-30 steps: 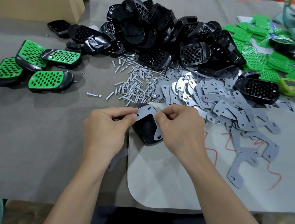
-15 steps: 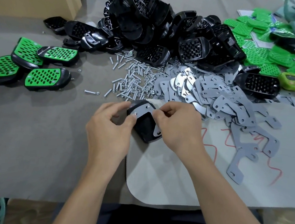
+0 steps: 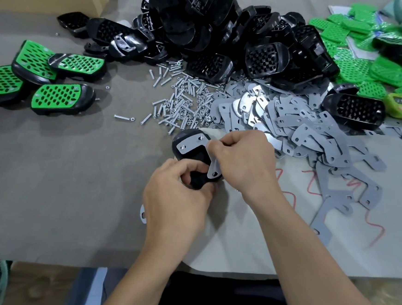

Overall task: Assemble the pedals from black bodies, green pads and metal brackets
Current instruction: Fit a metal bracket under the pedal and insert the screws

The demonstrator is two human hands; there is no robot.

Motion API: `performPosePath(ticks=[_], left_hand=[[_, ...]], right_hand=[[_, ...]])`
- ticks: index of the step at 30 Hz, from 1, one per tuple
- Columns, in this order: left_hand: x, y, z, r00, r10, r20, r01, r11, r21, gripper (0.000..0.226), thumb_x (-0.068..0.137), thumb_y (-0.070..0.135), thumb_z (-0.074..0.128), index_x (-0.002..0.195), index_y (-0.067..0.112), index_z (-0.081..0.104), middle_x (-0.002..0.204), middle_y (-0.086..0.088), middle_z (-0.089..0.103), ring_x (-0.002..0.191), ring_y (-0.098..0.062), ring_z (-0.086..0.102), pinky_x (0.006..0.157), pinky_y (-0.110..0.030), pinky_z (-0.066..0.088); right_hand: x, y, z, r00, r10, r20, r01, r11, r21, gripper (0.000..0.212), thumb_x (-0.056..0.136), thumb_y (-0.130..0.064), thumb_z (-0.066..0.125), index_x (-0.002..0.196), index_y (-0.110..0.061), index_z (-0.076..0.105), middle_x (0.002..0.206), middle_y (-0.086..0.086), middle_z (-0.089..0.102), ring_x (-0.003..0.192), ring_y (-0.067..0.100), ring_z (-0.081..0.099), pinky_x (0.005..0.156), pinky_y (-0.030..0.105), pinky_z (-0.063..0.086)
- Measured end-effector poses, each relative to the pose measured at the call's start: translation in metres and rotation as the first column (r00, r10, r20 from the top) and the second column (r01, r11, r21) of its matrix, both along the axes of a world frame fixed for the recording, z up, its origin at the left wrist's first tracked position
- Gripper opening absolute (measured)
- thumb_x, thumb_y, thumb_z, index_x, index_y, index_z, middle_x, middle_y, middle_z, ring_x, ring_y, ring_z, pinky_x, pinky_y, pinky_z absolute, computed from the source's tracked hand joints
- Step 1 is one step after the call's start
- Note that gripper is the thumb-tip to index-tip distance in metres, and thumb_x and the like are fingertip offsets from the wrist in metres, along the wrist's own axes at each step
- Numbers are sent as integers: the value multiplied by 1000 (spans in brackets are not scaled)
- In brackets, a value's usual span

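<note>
Left hand (image 3: 174, 198) lower — fingers (image 3: 184, 169) round black body (image 3: 195, 156)

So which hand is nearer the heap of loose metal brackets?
Right. The right hand is at the near edge of the bracket heap, pinching the bracket on the black body. The left hand grips that body nearer the person, farther from the heap.

From the body (image 3: 194, 158), bare table (image 3: 60, 189) is lying open from 8 to 9 o'clock, and the sheet (image 3: 231, 246) is showing bare at 5 to 6. Screws (image 3: 182, 102) are crowding 12 just beside it. Brackets (image 3: 304, 136) are spreading across 1 to 3. The pile (image 3: 217, 21) is walling off 12 farther back, and pedals (image 3: 44, 80) are sitting at 10, well apart.
</note>
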State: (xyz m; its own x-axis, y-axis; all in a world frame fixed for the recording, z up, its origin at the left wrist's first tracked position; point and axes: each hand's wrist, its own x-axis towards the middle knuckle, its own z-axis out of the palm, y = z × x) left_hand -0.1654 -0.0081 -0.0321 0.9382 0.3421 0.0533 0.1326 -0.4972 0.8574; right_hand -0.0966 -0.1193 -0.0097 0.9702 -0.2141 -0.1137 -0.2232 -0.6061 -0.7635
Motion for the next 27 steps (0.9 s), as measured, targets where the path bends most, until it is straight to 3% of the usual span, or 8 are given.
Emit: performPosePath(ticks=[4, 8, 13, 19, 24, 27], left_hand=[[1, -2, 3, 1000, 3, -25, -2, 999, 34, 47, 64, 21, 89, 84, 56, 64, 78, 18, 50, 70, -6, 53, 57, -15, 36], [-3, -5, 1, 998, 57, -1, -57, 998, 38, 36, 63, 30, 90, 82, 44, 62, 84, 18, 52, 74, -2, 53, 61, -13, 36], [-2, -12, 2, 997, 75, -9, -75, 997, -15, 30, 68, 27, 92, 76, 39, 65, 84, 17, 50, 86, -16, 54, 72, -30, 41], [-5, -15, 1, 995, 95, 18, -96, 993, 71, 36, 71, 24, 89, 71, 45, 59, 91, 21, 51, 93, -7, 44, 77, -12, 35], [-7, -17, 2, 988, 152, 36, -154, 985, 78, 37, 70, 27, 92, 70, 46, 59, 95, 26, 47, 96, -8, 44, 78, -17, 30], [-9, -17, 1, 983, 175, 52, -179, 981, 78, 35, 70, 28, 91, 73, 44, 60, 97, 28, 47, 97, -8, 45, 82, -20, 31]], right_hand=[[1, -1, -2, 1000, -11, 4, 11, 1000, -4, 23, 73, -29, 70, 57, -13, 67, 46, -3, 58, 48, 10, 50, 49, 25, 41], [2, -1, -4, 1000, -20, 8, 20, 1000, 2, 22, 73, -29, 71, 58, -13, 69, 46, -3, 59, 46, 9, 50, 48, 23, 39], [4, -1, -4, 1000, -23, 3, 23, 1000, 5, 23, 72, -30, 72, 60, -10, 70, 47, 3, 57, 42, 12, 41, 46, 23, 39], [3, -1, -5, 998, -57, 28, 57, 998, 8, 27, 72, -31, 72, 56, -10, 67, 47, 0, 59, 48, 14, 51, 49, 22, 44], [0, 3, -7, 994, -88, 58, 89, 996, -16, 38, 75, -31, 71, 45, -13, 56, 38, -7, 49, 46, 10, 49, 47, 24, 35], [1, 2, -6, 994, -85, 67, 86, 996, -16, 36, 75, -33, 71, 47, -12, 59, 38, -6, 48, 46, 12, 48, 46, 25, 37]])
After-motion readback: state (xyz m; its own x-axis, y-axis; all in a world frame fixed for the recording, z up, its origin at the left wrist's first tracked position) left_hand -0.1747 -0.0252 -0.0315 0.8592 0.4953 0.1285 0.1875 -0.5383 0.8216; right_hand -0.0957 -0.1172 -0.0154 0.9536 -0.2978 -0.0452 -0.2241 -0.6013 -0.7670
